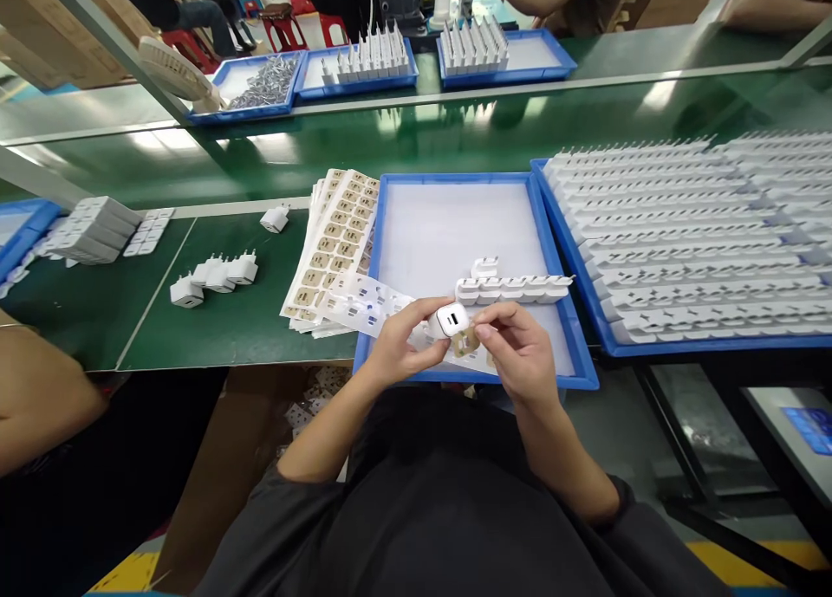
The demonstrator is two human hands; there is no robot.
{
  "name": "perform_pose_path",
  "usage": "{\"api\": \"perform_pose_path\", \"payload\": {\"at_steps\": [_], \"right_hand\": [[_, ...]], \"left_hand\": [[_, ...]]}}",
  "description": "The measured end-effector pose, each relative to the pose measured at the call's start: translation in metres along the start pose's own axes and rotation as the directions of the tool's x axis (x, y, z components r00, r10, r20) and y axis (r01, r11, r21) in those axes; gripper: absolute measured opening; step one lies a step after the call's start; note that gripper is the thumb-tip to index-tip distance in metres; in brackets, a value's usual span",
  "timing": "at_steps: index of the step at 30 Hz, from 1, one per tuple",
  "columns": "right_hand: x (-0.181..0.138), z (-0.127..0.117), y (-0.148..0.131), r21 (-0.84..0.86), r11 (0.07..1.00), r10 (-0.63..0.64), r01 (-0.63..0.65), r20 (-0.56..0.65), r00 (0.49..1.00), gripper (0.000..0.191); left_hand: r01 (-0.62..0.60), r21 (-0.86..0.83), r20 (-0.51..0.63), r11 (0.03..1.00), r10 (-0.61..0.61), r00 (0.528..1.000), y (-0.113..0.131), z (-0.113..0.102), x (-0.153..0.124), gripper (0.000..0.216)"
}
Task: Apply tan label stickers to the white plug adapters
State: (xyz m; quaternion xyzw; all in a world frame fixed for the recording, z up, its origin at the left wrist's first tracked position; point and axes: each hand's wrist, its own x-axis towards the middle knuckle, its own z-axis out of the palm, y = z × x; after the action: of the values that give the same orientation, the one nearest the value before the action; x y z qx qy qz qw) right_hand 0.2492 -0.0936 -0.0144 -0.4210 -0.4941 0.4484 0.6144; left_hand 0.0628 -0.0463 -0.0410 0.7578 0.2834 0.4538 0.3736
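Observation:
My left hand [399, 346] is closed around a small white charger plug [451, 321], its port face turned up. My right hand [520, 354] pinches a small tan sticker [465, 344] just below the plug. Both hands hover over the near edge of a blue tray [390, 233]. A short row of white plugs [513, 288] lies in that tray, with one more plug [484, 268] behind it. A clear backing sheet [364, 307] with peeled spots lies under my left hand. A stack of tan sticker sheets [334, 246] fans out left of the tray.
A blue tray [601, 333] at right is packed with rows of white plugs [689, 233]. Loose plugs [214, 276] and stacked ones [91, 229] lie on the green bench at left. Another person's arm [39, 398] shows at far left. Blue trays [364, 64] stand across the belt.

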Motion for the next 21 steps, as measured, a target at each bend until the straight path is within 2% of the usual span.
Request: {"api": "perform_pose_path", "payload": {"at_steps": [3,6,13,21], "right_hand": [[0.002,0.001,0.0,0.01,1.0,0.018,-0.017,-0.083,0.996,0.011],[0.003,0.005,0.0,0.021,1.0,0.02,-0.018,-0.117,0.993,0.008],[0.005,0.01,-0.001,0.037,0.999,0.019,-0.016,-0.107,0.994,0.005],[0.005,0.01,-0.001,0.043,0.999,0.036,-0.033,-0.083,0.996,0.005]], "left_hand": [[-0.066,0.047,-0.023,0.997,0.067,0.997,-0.001,0.003,-0.003,0.055],[-0.097,0.072,-0.021,0.993,0.099,0.995,0.0,0.004,-0.004,0.057],[-0.149,0.084,-0.025,0.985,0.152,0.988,0.0,0.003,-0.001,0.061],[-0.122,0.071,-0.015,0.99,0.124,0.992,0.0,0.002,-0.001,0.059]]}}
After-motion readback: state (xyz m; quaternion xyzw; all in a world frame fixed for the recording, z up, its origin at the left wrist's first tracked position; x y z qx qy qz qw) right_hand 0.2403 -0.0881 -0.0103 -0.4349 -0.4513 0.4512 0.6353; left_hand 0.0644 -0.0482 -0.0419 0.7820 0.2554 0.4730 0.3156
